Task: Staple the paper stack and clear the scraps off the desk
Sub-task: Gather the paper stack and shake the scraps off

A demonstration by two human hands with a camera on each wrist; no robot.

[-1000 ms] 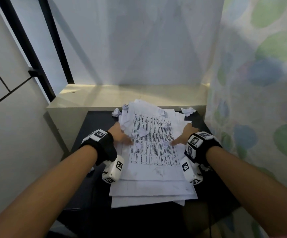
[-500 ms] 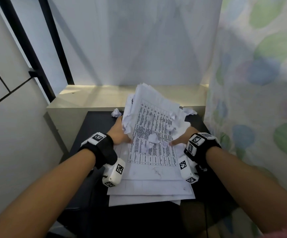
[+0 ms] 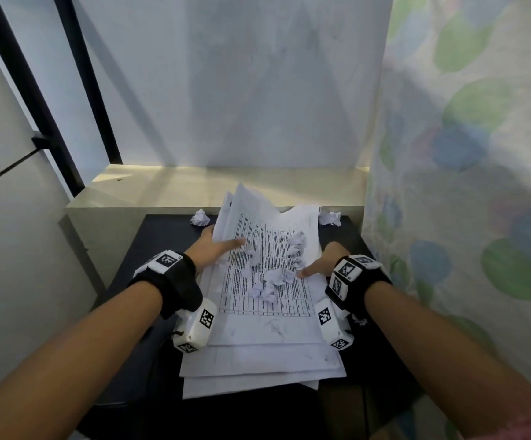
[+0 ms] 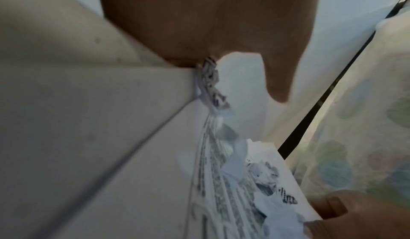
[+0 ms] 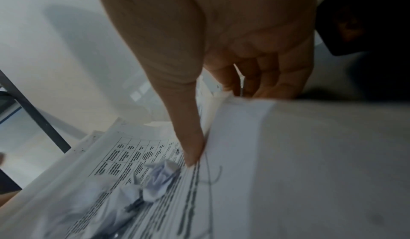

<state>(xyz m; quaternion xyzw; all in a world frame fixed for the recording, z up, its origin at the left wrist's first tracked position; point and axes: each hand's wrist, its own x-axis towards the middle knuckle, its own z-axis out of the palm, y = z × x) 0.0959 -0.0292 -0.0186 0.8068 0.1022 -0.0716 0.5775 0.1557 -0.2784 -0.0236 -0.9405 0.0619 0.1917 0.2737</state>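
A loose stack of white paper [image 3: 257, 360] lies on the black desk [image 3: 162, 249]. Its top printed sheets [image 3: 267, 230] are raised at the far end and bowed into a trough. My left hand [image 3: 216, 249] grips their left edge, thumb on top and fingers underneath. At the right edge my right hand [image 3: 318, 265] holds them the same way, its thumb [image 5: 193, 155] pressed on the print. Several crumpled scraps [image 3: 273, 281] lie gathered in the trough, also seen close up as scraps [image 5: 159, 174]. One scrap ball [image 3: 200, 217] sits on the desk at far left, another [image 3: 330, 217] at far right. No stapler shows.
A cream ledge [image 3: 194, 185] runs behind the desk under a white wall. A flowered curtain [image 3: 464, 185] hangs close along the right side. Pale cabinet panels [image 3: 10, 249] and black frame bars [image 3: 76, 90] stand at the left. A small scrap [image 3: 360, 320] lies by my right wrist.
Both hands have lifted the top sheets' far end off the stack. The scraps that lay spread over the page have slid together toward its middle.
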